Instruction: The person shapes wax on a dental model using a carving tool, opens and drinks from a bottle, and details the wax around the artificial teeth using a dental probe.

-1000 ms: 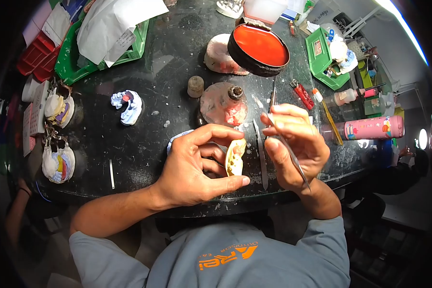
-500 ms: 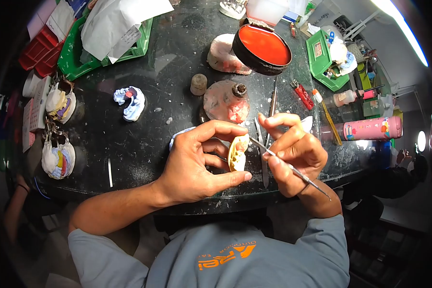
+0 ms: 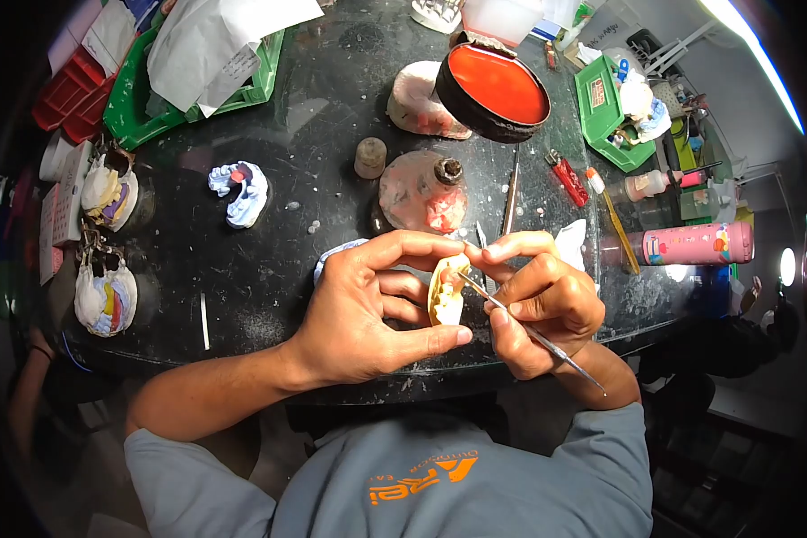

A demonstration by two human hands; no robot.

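Moved in closer, the right hand (image 3: pixel 551 300) is gripping a thin metal tool (image 3: pixel 560 354) that is pointing to ten o'clock, seemingly touching the yellow tooth model (image 3: pixel 444 300), which the nearer left hand (image 3: pixel 345 309) is pinching, its long side running twelve to six.

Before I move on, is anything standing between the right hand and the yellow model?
Nothing visible does. The right hand holds a metal tool, its tip at the yellow model, and the left hand grips the model's edges beside that path, not across it.
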